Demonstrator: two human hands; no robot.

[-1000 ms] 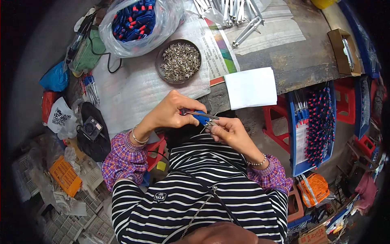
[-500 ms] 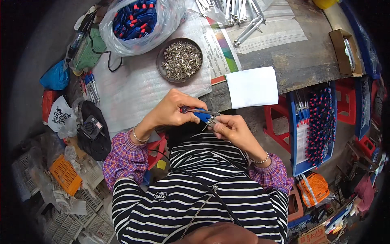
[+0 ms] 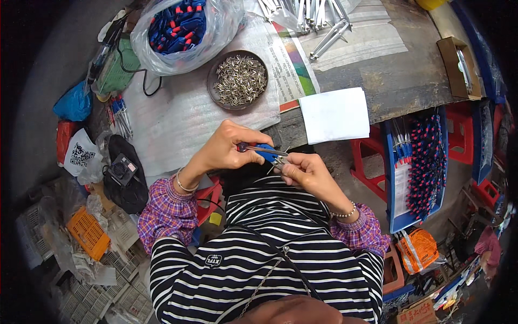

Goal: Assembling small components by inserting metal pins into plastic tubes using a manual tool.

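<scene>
My left hand (image 3: 233, 147) is closed on a small hand tool with a blue grip (image 3: 265, 153), a dark red tip and a slim metal shaft. My right hand (image 3: 308, 171) pinches the metal end of the same piece between thumb and fingers. Thin metal bits stick out between the two hands; their exact shape is too small to make out. Both hands are held above my lap, just in front of the table edge. Beyond them on the table stands a round dish (image 3: 211, 89) full of small metal pins (image 3: 240, 81).
A clear plastic bag (image 3: 226, 27) holds blue and red parts. Slim metal pieces (image 3: 330, 40) lie at the back. White paper (image 3: 334, 116) sits at the table edge. A blue tray (image 3: 399, 205) of red-tipped pieces stands at right, near red stools (image 3: 372, 173). A black fan-like device (image 3: 123, 170) lies left.
Both hands have shifted very slightly left together with the tool, and the metal shaft has turned a little. The grip of each hand looks the same.
</scene>
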